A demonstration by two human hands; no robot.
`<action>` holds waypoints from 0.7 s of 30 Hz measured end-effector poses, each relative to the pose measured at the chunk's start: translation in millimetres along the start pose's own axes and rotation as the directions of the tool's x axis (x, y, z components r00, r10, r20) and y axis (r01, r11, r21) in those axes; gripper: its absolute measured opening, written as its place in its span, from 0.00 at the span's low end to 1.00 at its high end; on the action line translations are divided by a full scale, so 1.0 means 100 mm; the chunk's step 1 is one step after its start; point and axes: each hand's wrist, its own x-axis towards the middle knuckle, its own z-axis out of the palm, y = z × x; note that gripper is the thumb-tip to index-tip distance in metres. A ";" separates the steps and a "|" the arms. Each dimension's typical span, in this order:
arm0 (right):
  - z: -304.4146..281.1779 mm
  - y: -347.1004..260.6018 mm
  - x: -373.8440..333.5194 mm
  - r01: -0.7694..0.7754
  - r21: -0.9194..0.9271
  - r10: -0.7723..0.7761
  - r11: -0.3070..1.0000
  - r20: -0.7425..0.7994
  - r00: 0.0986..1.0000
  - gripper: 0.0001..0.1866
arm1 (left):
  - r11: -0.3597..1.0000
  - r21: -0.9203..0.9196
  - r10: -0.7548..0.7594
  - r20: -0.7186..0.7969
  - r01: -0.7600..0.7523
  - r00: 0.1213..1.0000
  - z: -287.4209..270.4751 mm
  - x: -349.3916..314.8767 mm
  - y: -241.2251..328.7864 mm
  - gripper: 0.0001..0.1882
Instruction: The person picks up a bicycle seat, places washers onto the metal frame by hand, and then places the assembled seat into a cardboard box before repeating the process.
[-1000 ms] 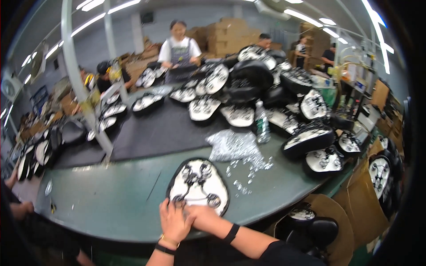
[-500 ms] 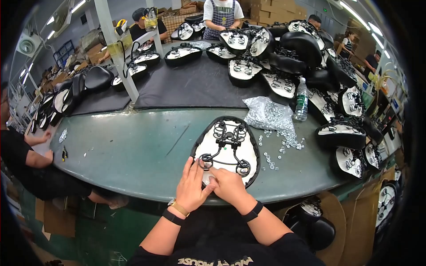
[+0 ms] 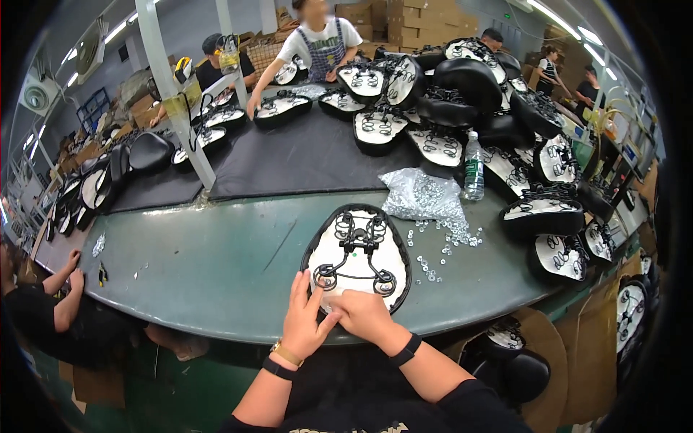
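Spilling washers from clear bag, left hand, right hand on upturned saddle

Green worktop, curved front edge. On it: upturned saddle base with black spring frame at near edge; clear bag of small metal parts beside it, loose washers scattered between; plastic bottle upright; black mat behind, carrying more saddles.

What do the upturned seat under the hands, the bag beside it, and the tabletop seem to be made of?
Upturned seat: pale, matte underside, probably plastic, carrying black wire springs, likely coated metal. Bag: clear, crinkly plastic film, filled with small shiny silver pieces, probably metal. Tabletop: smooth grey-green surface with dull glare; material unclear.
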 end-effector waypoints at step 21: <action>-1.25 0.59 -0.53 -0.608 0.659 0.712 0.443 0.154 0.685 0.36 | 0.127 -0.877 -0.575 0.316 0.464 0.755 -0.42 0.09 -0.46 0.23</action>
